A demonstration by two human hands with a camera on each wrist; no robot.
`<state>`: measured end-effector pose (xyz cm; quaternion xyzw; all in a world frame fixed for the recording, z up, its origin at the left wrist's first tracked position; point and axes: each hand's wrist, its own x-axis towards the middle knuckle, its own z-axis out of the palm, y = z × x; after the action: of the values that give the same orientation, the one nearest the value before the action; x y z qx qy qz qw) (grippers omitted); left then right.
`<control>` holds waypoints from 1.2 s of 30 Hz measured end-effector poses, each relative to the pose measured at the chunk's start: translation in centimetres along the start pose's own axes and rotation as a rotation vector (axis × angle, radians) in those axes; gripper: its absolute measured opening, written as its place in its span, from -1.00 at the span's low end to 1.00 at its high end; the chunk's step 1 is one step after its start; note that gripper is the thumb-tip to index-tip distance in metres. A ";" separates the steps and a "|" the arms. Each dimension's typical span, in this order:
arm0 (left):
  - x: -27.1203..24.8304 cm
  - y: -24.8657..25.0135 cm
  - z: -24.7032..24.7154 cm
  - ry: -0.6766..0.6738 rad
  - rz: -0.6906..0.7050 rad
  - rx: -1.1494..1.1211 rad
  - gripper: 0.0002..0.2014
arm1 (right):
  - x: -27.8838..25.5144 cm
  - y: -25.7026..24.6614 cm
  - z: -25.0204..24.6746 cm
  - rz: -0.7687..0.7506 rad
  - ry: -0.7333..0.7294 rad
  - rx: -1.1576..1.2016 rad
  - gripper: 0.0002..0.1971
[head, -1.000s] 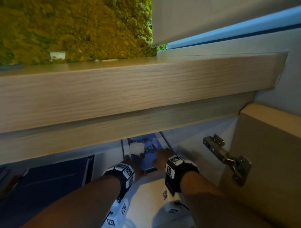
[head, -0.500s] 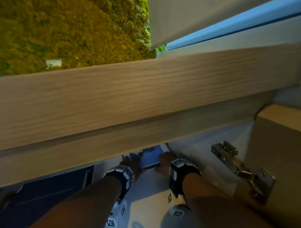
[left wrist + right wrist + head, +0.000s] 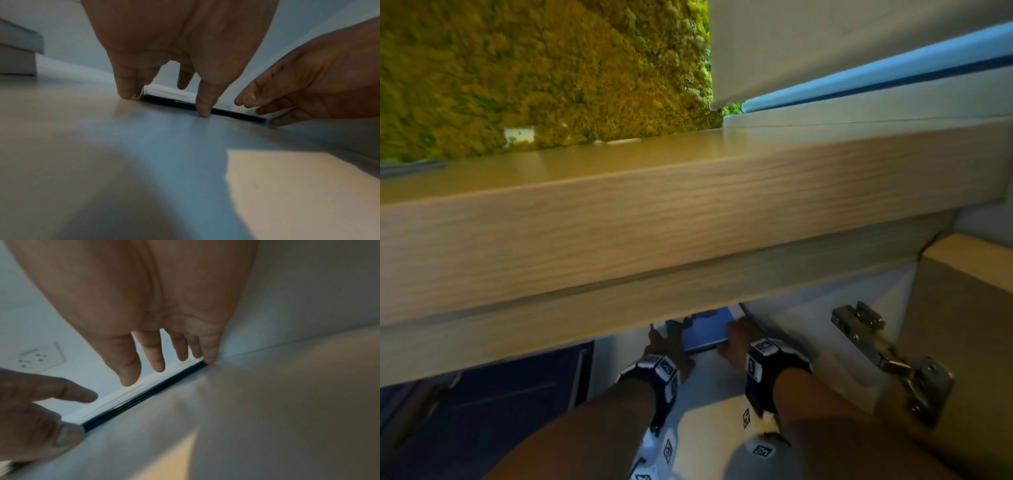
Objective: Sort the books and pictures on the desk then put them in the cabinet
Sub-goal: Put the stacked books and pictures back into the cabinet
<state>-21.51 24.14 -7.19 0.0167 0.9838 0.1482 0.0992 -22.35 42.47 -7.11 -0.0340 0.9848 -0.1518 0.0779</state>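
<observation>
A flat blue book [image 3: 705, 330] lies on the pale cabinet floor [image 3: 709, 373], its far part hidden under the wooden cabinet top. My left hand [image 3: 671, 337] is at its near left corner and my right hand [image 3: 736, 337] at its near right corner. In the left wrist view my left hand [image 3: 164, 104] points straight fingers down at the book's dark edge [image 3: 226, 112]. In the right wrist view my right hand [image 3: 170, 368] has straight fingers, the little fingertip [image 3: 209, 360] touching the dark edge [image 3: 144, 395]. Neither hand grips anything.
The wooden cabinet top [image 3: 654, 222] overhangs the opening. An open door [image 3: 962, 325] with a metal hinge [image 3: 887, 356] stands at the right. A dark blue flat item [image 3: 500, 394] lies at the left. Grey boxes [image 3: 16, 48] sit far left; a socket [image 3: 39, 358] is on the back wall.
Both hands have moved deeper into the cabinet with the blue book sliding ahead of them; more of the book is now hidden under the cabinet top.
</observation>
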 end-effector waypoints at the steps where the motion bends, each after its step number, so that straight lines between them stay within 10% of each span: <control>1: -0.7 0.1 0.0 0.007 -0.004 -0.018 -0.10 | -0.4 -0.2 0.1 -0.001 -0.005 -0.009 -0.58; 7: -8.5 0.0 0.4 -0.032 -0.015 -0.048 -0.25 | -5.1 -1.8 0.5 0.007 -0.041 -0.042 -0.56; 20: -30.5 -11.5 -8.8 -0.055 0.416 -0.299 -0.76 | -22.0 -16.7 0.3 -0.392 -0.173 0.020 -0.58; 25: -34.5 -14.8 -19.0 0.141 0.461 -0.473 -0.78 | -27.6 -26.0 -7.2 -0.615 -0.101 0.165 -0.79; 31: -40.9 -14.6 -31.8 -0.131 0.488 -0.846 -0.79 | -33.1 -33.9 -19.9 -0.780 -0.098 0.147 -0.73; 36: -42.0 -16.9 -40.5 -0.049 0.309 -0.897 -0.79 | -32.5 -39.9 -27.8 -0.616 -0.295 0.370 -0.82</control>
<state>11.43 -6.28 33.79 0.1220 0.8060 0.5710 0.0965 6.84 15.60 35.83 -0.3349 0.8627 -0.3364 0.1742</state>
